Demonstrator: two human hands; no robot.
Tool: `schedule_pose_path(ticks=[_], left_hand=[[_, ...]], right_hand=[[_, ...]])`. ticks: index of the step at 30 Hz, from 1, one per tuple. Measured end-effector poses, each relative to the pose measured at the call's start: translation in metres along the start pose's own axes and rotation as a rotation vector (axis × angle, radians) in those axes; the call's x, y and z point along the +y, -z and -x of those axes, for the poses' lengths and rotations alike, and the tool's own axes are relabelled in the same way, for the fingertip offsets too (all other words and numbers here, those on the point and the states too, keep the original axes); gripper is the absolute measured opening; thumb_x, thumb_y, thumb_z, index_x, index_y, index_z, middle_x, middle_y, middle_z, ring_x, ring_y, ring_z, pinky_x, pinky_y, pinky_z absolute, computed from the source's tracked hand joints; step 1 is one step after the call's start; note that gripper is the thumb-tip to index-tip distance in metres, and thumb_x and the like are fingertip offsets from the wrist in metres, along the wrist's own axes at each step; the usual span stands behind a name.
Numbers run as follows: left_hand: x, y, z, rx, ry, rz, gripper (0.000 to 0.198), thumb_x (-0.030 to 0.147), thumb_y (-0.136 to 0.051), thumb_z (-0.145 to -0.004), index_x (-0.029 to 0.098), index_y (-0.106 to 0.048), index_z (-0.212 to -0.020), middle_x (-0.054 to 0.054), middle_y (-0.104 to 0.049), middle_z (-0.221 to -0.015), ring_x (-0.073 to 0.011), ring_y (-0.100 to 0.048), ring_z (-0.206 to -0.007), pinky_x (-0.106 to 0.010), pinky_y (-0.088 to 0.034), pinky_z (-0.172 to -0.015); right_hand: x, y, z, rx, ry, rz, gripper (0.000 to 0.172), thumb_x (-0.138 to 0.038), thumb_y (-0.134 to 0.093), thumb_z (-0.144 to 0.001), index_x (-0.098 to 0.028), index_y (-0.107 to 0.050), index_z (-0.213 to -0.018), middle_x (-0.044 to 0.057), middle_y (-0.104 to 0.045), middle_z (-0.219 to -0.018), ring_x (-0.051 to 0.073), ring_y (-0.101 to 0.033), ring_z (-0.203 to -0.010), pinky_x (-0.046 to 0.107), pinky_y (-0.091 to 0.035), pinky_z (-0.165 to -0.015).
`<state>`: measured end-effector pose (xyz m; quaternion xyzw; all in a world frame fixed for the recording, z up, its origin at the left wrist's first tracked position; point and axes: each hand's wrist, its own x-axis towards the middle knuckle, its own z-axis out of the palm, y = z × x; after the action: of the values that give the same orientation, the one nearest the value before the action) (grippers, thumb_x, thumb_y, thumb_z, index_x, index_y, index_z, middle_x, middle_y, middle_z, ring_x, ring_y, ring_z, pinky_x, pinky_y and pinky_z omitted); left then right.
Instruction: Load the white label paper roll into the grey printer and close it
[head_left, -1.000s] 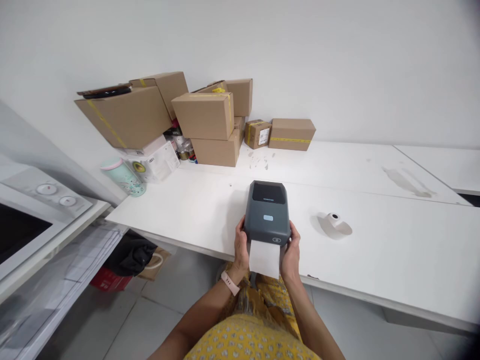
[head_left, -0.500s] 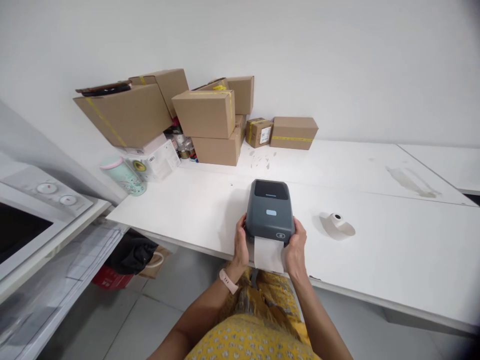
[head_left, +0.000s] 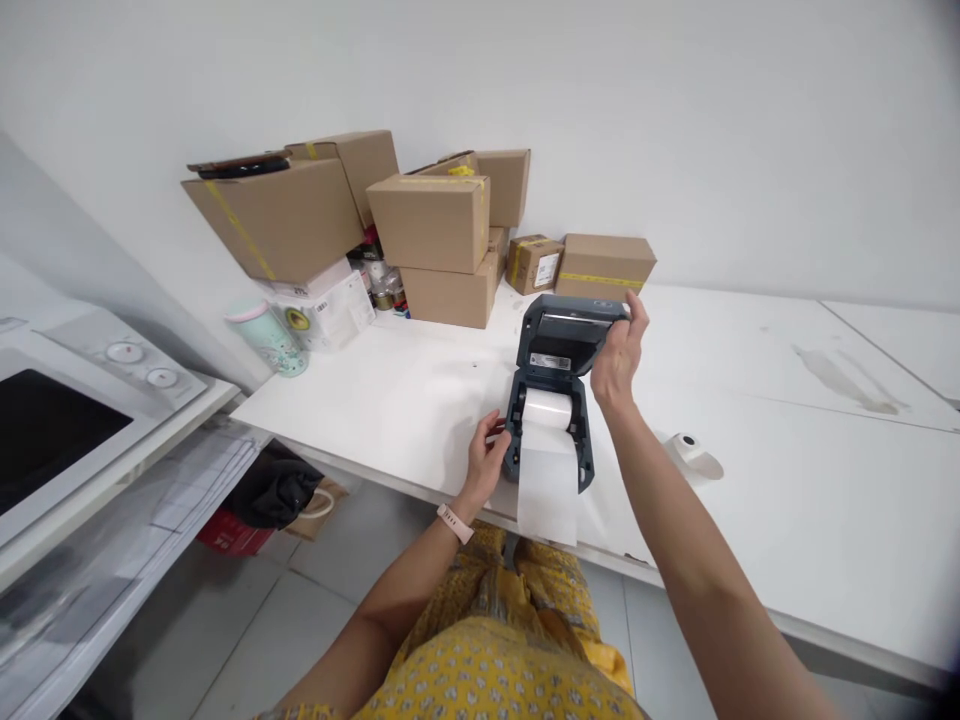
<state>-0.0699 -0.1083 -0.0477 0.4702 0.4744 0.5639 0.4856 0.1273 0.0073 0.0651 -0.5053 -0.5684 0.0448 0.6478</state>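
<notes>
A dark grey label printer (head_left: 511, 462) stands near the table's front edge with its lid (head_left: 564, 312) raised. Inside sits a roll of white labels (head_left: 547, 408), and a strip of label paper (head_left: 549, 495) runs from it over the printer's front and past the table edge. My right hand (head_left: 619, 352) grips the right front corner of the lid, holding it up. My left hand (head_left: 486, 455), below which a pink wristband shows, is curled against the left side of the printer's base.
A small white paper roll (head_left: 688, 447) with a loose end lies to the printer's right. Cardboard boxes (head_left: 431, 225) stand stacked along the wall. A mint tumbler (head_left: 268, 340) stands at the table's left end, near a white microwave (head_left: 112, 400).
The printer's lid has swung up, showing the label roll inside. My right hand has moved from the printer's side up to the lid; my left hand stays by the base.
</notes>
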Motion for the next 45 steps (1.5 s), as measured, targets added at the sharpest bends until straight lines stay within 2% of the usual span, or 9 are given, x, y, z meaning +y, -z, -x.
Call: schedule_pose_path(ticks=[8, 11, 14, 17, 21, 28, 37, 41, 45], left_hand=[[0.000, 0.001, 0.001, 0.007, -0.009, -0.013, 0.042, 0.040, -0.059, -0.089, 0.018, -0.059, -0.125, -0.013, -0.062, -0.130, -0.0211, -0.059, -0.114, -0.032, -0.049, -0.091], [0.001, 0.004, -0.006, 0.012, 0.007, -0.057, 0.039, 0.037, -0.059, -0.088, 0.019, -0.061, -0.123, -0.011, -0.064, -0.124, -0.0196, -0.061, -0.108, -0.029, -0.048, -0.087], [0.007, 0.006, -0.025, 0.006, 0.025, -0.178, 0.044, 0.038, -0.060, -0.086, 0.018, -0.059, -0.126, -0.006, -0.067, -0.097, -0.0162, -0.062, -0.086, -0.026, -0.047, -0.075], [0.018, 0.005, -0.050, -0.100, 0.082, -0.387, 0.056, 0.036, -0.062, -0.083, 0.017, -0.052, -0.135, 0.003, -0.059, -0.068, -0.0141, -0.055, -0.063, -0.025, -0.043, -0.063], [0.035, 0.003, -0.078, -0.298, 0.140, -0.561, 0.050, 0.027, -0.066, -0.074, 0.014, -0.061, -0.122, 0.000, -0.065, -0.073, -0.0162, -0.060, -0.066, -0.024, -0.044, -0.062], [0.051, 0.002, -0.090, -0.520, 0.180, -0.662, 0.029, 0.020, -0.057, -0.070, 0.011, -0.063, -0.097, 0.002, -0.055, -0.055, -0.0142, -0.052, -0.048, -0.023, -0.038, -0.046], [0.045, 0.002, -0.090, -0.525, 0.135, -0.656, 0.026, 0.020, -0.054, -0.069, 0.013, -0.060, -0.094, 0.001, -0.056, -0.060, -0.0137, -0.053, -0.050, -0.022, -0.038, -0.045], [0.039, 0.003, -0.092, -0.499, 0.123, -0.644, 0.032, 0.023, -0.055, -0.071, 0.012, -0.063, -0.100, -0.004, -0.066, -0.075, -0.0150, -0.058, -0.058, -0.022, -0.040, -0.049], [0.035, 0.003, -0.093, -0.515, 0.044, -0.633, 0.030, 0.021, -0.054, -0.069, 0.012, -0.068, -0.095, -0.007, -0.071, -0.087, -0.0182, -0.063, -0.072, -0.023, -0.044, -0.057]], right_hand=[[0.010, -0.011, -0.055, -0.144, -0.177, 0.098, 0.065, -0.062, -0.033, -0.097, -0.017, -0.039, -0.144, 0.016, -0.052, -0.141, 0.028, -0.051, -0.129, 0.052, -0.038, -0.109], [0.003, 0.006, -0.046, -0.155, -0.089, 0.166, 0.069, -0.060, -0.047, -0.092, -0.019, -0.035, -0.147, 0.017, -0.047, -0.146, 0.029, -0.049, -0.131, 0.051, -0.038, -0.110], [-0.005, 0.021, -0.012, -0.066, 0.051, 0.201, 0.048, -0.049, -0.046, -0.095, -0.021, -0.050, -0.133, 0.013, -0.059, -0.129, 0.027, -0.058, -0.118, 0.048, -0.045, -0.104], [-0.002, 0.025, 0.022, -0.539, 0.041, 0.220, 0.037, -0.045, -0.051, -0.092, -0.022, -0.060, -0.120, 0.010, -0.068, -0.113, 0.026, -0.065, -0.106, 0.044, -0.051, -0.097], [0.010, 0.012, 0.035, -1.206, -0.052, 0.474, 0.069, -0.047, -0.064, -0.083, -0.018, -0.046, -0.142, 0.016, -0.059, -0.139, 0.033, -0.058, -0.126, 0.046, -0.046, -0.105], [0.021, -0.017, 0.020, -1.439, -0.038, 0.607, 0.102, -0.048, -0.080, -0.063, -0.015, -0.039, -0.150, 0.020, -0.053, -0.145, 0.043, -0.055, -0.128, 0.052, -0.046, -0.103], [-0.005, 0.000, -0.012, -1.590, 0.004, 0.360, 0.108, -0.041, -0.082, -0.058, -0.020, -0.035, -0.153, 0.013, -0.045, -0.154, 0.036, -0.046, -0.138, 0.046, -0.041, -0.113], [-0.016, 0.062, -0.022, -1.408, -0.041, 0.048, 0.097, -0.044, -0.078, -0.066, -0.028, -0.036, -0.152, 0.007, -0.050, -0.150, 0.033, -0.050, -0.135, 0.042, -0.043, -0.112], [0.007, 0.127, -0.017, -1.048, -0.268, -0.079, 0.085, -0.042, -0.079, -0.067, -0.029, -0.044, -0.144, 0.009, -0.064, -0.133, 0.032, -0.064, -0.116, 0.036, -0.057, -0.090]])
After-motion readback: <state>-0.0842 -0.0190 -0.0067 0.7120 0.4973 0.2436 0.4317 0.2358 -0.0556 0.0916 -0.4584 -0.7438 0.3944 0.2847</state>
